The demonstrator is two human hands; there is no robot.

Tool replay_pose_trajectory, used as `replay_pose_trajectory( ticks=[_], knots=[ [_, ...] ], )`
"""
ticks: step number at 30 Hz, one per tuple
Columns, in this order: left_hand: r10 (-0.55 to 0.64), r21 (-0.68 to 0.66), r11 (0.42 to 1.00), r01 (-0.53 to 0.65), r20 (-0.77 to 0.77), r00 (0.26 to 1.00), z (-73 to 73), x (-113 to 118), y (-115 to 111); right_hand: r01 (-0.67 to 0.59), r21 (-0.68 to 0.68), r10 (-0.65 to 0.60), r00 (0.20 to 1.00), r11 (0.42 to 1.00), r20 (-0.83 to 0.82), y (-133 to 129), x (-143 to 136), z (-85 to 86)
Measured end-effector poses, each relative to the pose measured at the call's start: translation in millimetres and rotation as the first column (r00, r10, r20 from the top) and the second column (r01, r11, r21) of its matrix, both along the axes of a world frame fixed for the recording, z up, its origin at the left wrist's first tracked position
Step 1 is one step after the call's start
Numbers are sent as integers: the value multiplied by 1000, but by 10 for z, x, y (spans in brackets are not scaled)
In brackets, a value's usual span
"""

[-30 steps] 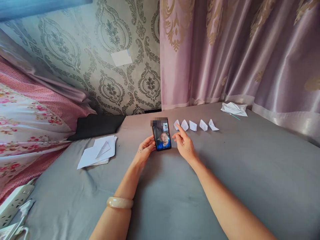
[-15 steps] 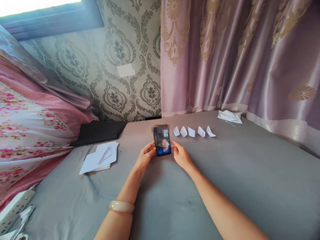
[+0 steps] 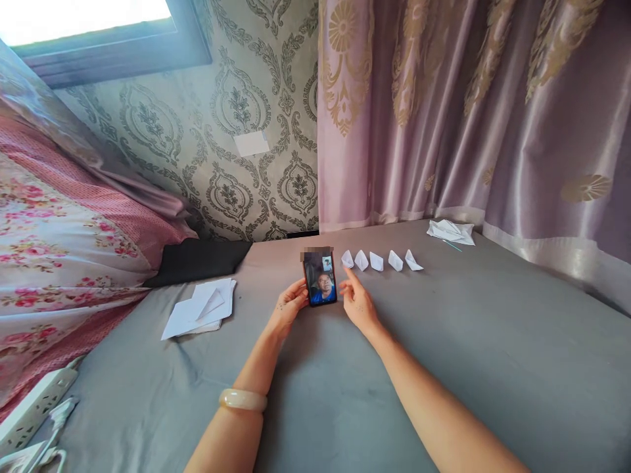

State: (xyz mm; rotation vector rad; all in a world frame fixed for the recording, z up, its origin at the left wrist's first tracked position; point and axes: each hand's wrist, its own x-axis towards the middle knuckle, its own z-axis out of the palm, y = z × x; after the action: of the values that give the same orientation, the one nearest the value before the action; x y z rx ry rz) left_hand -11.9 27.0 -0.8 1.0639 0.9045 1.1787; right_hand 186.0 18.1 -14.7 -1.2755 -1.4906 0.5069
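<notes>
My left hand (image 3: pixel 290 303) grips the lower left edge of a smartphone (image 3: pixel 321 281), which stands nearly upright and shows a person on its screen. Just right of the phone, my right hand (image 3: pixel 358 301) is apart from it, index finger stretched forward and the other fingers loosely bent, with nothing in it. Its fingertip is close to the nearest of several small folded white paper pieces (image 3: pixel 376 261), lined up in a row beyond the hand. A pale bangle (image 3: pixel 242 399) circles my left forearm.
Grey sheet (image 3: pixel 315 407) covers the surface. White papers (image 3: pixel 202 310) lie at left, beside a dark folded cloth (image 3: pixel 197 261). Another white paper bundle (image 3: pixel 451 231) and a thin greenish stick (image 3: pixel 452 246) are at far right. A power strip (image 3: pixel 39 407) sits lower left; curtains (image 3: pixel 409 112) hang behind.
My right hand has let go of the phone's right edge, and its index finger now extends forward toward the paper row. The left hand still holds the phone. The view has shifted slightly.
</notes>
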Motion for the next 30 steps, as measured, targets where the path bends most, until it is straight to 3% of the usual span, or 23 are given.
replay_pose_trajectory(
  ticks=[4,15,30],
  knots=[
    [-6,6,1000,6,-14,1000,11,-2,-6,85,136,-73,994,987,-85,12,31,64],
    [16,1,1000,-16,3,1000,49,24,-26,-107,-102,99,992,989,-79,32,-67,-90],
    [12,4,1000,-12,9,1000,47,30,-27,-98,-100,84,986,990,-143,120,-35,-163]
  ],
)
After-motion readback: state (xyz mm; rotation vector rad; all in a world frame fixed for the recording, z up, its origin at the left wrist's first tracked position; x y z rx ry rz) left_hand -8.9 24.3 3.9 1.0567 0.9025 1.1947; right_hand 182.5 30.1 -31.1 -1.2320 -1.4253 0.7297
